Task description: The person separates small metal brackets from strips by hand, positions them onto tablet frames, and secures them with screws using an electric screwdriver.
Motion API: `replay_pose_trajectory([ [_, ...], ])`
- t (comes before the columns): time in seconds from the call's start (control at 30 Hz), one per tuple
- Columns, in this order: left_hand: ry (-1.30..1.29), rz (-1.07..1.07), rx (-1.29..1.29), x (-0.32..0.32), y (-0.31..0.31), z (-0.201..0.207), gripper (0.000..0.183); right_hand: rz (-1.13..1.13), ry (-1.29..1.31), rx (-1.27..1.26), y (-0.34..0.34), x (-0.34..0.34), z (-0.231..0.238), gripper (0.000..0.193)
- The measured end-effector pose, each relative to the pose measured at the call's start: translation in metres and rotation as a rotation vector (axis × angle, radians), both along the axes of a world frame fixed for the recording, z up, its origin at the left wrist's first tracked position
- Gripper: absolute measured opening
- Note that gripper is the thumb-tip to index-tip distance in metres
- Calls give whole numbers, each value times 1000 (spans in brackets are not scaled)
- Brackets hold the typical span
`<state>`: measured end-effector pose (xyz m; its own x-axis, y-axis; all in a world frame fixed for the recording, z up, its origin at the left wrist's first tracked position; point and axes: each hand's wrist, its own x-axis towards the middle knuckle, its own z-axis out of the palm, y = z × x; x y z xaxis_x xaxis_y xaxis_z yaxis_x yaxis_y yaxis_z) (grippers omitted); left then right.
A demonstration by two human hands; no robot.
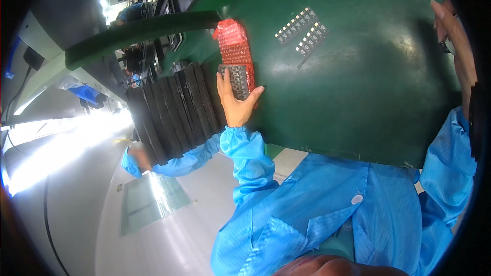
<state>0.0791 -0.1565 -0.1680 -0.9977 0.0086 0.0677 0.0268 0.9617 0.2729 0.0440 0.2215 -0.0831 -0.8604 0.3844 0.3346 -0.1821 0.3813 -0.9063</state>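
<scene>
My left hand point(237, 108) is around the near end of a dark grey patterned block point(236, 78), fingers along its left side and thumb out to the right. Beneath the block lies a red bubble-wrap sleeve point(234, 46) on the green tabletop point(337, 102). At the far right rim, my right hand point(459, 48) is partly cut off, its fingers bent about something small, dark and shiny that I cannot make out. Two black strips with rows of small pale squares point(296, 25) point(313, 38) lie side by side on the tabletop, between my hands and farther away.
A row of black slabs point(171, 115) stands upright left of my left hand. Behind it, a green curved edge point(143, 36) runs leftward. Another person's blue-sleeved arm point(192, 163) reaches beside the slabs. More people point(125, 13) are at the upper left.
</scene>
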Motion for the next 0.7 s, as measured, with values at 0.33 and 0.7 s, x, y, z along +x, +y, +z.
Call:
replay_pose_trajectory([
  [0.33,64,-2,-105,-1,3,-15,78,-9,160,72,45,32,-85,40],
  [0.7,191,-29,-156,-4,20,4,80,171,-92,176,98,33,-92,38],
])
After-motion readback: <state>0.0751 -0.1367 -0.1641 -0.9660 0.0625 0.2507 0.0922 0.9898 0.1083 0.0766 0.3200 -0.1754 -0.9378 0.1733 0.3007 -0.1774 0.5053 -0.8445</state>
